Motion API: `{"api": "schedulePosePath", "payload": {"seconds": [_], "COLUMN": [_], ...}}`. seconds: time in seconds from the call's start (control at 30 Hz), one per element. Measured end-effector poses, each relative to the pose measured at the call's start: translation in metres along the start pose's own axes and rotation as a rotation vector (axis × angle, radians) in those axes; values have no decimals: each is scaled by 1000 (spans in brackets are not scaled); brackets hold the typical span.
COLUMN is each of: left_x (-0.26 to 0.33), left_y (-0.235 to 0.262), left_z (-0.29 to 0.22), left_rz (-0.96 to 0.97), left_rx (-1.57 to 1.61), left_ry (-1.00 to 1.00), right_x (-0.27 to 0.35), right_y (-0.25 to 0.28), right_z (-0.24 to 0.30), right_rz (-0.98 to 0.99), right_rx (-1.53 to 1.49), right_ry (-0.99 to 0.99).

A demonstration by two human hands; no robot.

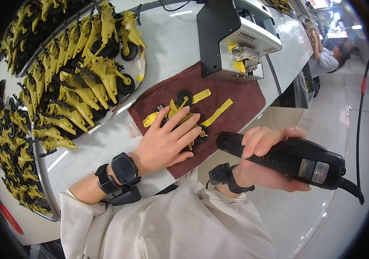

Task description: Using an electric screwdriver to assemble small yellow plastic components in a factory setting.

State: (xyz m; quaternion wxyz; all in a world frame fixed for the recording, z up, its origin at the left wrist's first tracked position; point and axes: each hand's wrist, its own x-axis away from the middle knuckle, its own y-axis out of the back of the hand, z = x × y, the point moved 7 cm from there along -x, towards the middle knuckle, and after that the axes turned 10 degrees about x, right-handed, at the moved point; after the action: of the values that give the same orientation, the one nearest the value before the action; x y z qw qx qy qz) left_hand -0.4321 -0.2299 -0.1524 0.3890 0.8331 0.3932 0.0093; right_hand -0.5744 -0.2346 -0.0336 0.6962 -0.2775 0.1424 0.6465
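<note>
Left hand (pixel 162 146) splayed, likely steadying our yellow-black plastic motorbike (pixel 176 106) near maroon cloth (pixel 241 94) left edge; right hand (pixel 264 176) gripping black cylindrical tool (pixel 283 159).

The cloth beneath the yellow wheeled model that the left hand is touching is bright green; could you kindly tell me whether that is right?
Not quite: the head view shows that the cloth is dark red; the yellow wheeled model does lie on it, touched by the left hand.

I'm seeing a plain maroon cloth (pixel 240 97) at one o'clock, a yellow-and-black toy motorcycle (pixel 173 107), a black handheld tool (pixel 296 156) at four, and my cream shirt (pixel 171 224) at six.
</note>
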Motion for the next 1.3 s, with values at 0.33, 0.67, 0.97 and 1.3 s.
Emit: {"api": "schedulePosePath", "payload": {"seconds": [0.33,0.67,0.97,1.3], "left_x": [-1,1,-2,-1], "left_y": [1,1,1,5], "left_z": [2,5,2,2], "left_rz": [4,-14,-19,-29], "left_rx": [10,11,-6,19], "left_ry": [18,15,-22,6], "right_x": [9,7,-120,-39], "right_y": [0,-17,47,7], "right_z": [-28,-30,-4,-14], "right_rz": [95,342,-326,41], "right_rx": [-8,23,418,-63], "right_ry": [-24,-12,251,-9]}}
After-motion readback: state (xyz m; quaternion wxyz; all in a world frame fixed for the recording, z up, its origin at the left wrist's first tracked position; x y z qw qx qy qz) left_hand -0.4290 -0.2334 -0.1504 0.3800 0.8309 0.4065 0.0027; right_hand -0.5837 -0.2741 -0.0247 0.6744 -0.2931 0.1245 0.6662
